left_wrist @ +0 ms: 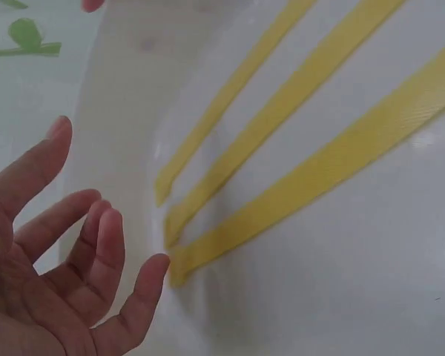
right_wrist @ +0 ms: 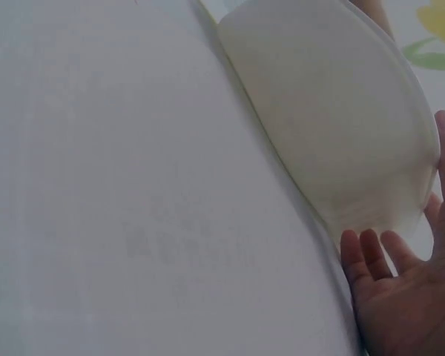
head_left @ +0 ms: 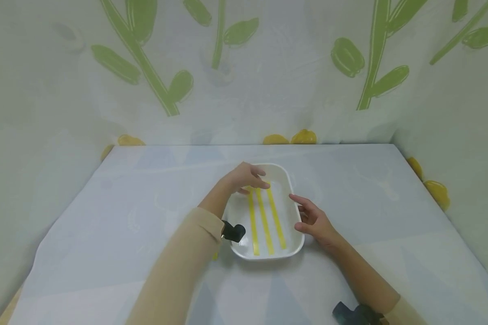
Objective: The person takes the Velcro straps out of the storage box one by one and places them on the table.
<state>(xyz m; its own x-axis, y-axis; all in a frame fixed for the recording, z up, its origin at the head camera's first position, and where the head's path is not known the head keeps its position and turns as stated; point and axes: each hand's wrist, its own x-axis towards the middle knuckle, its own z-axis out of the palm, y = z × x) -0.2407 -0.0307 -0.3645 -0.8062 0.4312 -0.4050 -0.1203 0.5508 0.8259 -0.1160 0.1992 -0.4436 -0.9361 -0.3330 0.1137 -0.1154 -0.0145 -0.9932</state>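
A white rectangular tray with rounded corners sits on the table, its long side running away from me. Inside it lie three yellow strips, roughly parallel. Over the tray's far left part is my left hand, fingers loosely bent and holding nothing. In the left wrist view, one fingertip of it appears close to the end of a yellow strip; whether they touch, I cannot tell. My right hand is at the tray's right side, its relaxed fingers against the rim and outer wall.
A small yellow piece shows left of the tray, mostly covered by my left forearm. The table has a pale patterned cover. Behind it and at the sides hangs a leaf-print curtain. Each wrist wears a black camera.
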